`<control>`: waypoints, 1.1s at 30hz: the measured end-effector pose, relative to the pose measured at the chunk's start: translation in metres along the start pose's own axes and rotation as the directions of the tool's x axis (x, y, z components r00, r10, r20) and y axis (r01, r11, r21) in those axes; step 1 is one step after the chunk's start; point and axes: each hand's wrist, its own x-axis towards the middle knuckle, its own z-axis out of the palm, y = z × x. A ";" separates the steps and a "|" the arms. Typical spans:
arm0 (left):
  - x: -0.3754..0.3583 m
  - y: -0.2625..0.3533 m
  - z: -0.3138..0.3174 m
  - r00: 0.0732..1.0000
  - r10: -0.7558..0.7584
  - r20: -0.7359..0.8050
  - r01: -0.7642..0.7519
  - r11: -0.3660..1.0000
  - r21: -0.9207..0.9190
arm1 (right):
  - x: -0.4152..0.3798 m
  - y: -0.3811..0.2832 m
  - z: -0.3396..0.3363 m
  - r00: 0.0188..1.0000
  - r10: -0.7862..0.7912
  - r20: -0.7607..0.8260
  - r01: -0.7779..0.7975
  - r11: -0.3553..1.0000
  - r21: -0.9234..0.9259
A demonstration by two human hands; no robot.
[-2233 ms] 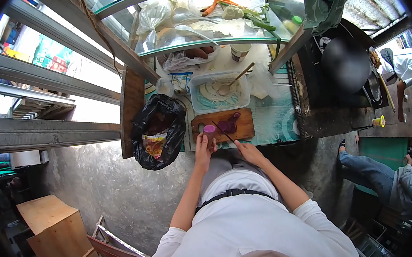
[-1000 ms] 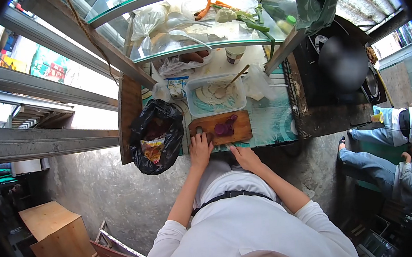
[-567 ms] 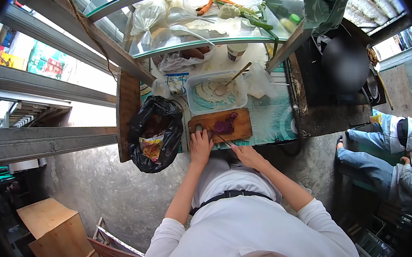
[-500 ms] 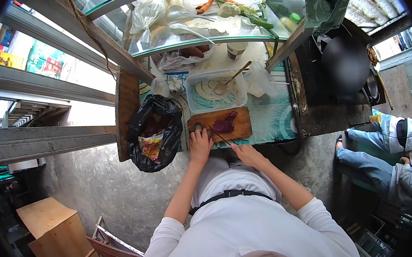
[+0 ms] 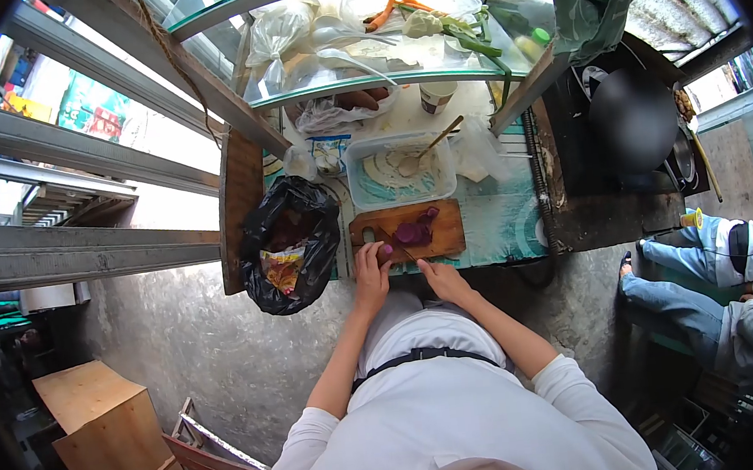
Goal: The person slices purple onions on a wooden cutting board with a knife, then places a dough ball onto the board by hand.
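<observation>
My right hand (image 5: 443, 281) grips the handle of a knife (image 5: 402, 250), whose blade points up and left over the wooden cutting board (image 5: 451, 242). At the board's left front edge, my left hand (image 5: 371, 273) closes its fingers around a piece of purple sweet potato (image 5: 385, 250) with the cut face showing. Cut purple chunks (image 5: 413, 233) lie in the middle of the board. A small greyish piece (image 5: 367, 234) rests above my left fingers. Behind the board stands a clear plastic tub (image 5: 353, 174) with pale batter smears and a spoon (image 5: 440, 138) in it.
A black plastic bag (image 5: 318, 267) holding wrappers hangs at the table's left. On the glass shelf (image 5: 470, 70) above lie carrots and greens. A paper cup (image 5: 437, 97) and a bag of tubers (image 5: 365, 102) stand behind the tub. A dark wok (image 5: 631, 119) is right; a person sits beyond.
The knife and my right hand have shifted slightly. My left hand has drawn a little back and turned the sweet potato piece, so its purple cut face now shows.
</observation>
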 end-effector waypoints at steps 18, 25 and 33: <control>0.063 0.023 -0.027 0.950 -0.301 -0.085 0.231 0.858 -0.459 | -0.025 0.009 -0.005 0.998 -0.062 -0.022 0.062 0.997 0.034; 0.221 -0.003 -0.056 0.929 -0.218 -0.298 0.157 0.964 -0.214 | -0.033 -0.001 -0.005 0.999 -0.029 0.017 0.027 0.994 0.104; 0.310 -0.081 -0.049 0.989 0.135 -0.065 -0.095 0.902 0.422 | -0.051 -0.001 -0.002 0.999 0.040 -0.026 -0.035 0.987 0.158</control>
